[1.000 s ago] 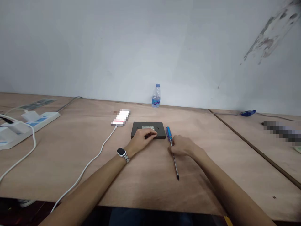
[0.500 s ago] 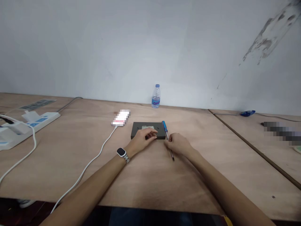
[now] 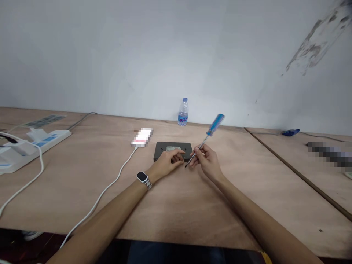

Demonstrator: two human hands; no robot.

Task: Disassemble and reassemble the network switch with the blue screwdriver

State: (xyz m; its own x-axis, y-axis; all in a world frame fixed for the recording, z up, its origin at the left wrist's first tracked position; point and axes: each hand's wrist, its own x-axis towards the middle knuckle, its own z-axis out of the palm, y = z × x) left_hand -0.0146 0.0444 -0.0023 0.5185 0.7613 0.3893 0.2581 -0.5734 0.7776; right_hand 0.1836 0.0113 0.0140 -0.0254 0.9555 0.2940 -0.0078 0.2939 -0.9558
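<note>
A screwdriver (image 3: 215, 125) with a blue handle is tilted up to the right, its dark tip low near the front right corner of a dark box. My right hand (image 3: 206, 160) grips its metal shaft between thumb and fingers. The flat dark box (image 3: 161, 147) lies on the wooden table, with a pale label on top. Over its front part rests my left hand (image 3: 167, 163), with thumb and fingertips pinched together near the box's front edge; whatever they hold is too small to make out.
Behind the box stands a water bottle (image 3: 183, 113) against the wall. A phone (image 3: 143, 137) on a white cable lies left of the box. A white power strip (image 3: 52, 141) is at far left, and a blue packet (image 3: 290, 132) at back right.
My right hand has lifted the screwdriver off the table and swung it, so the handle now points up to the right and the tip down to the left. My left hand has barely moved.
</note>
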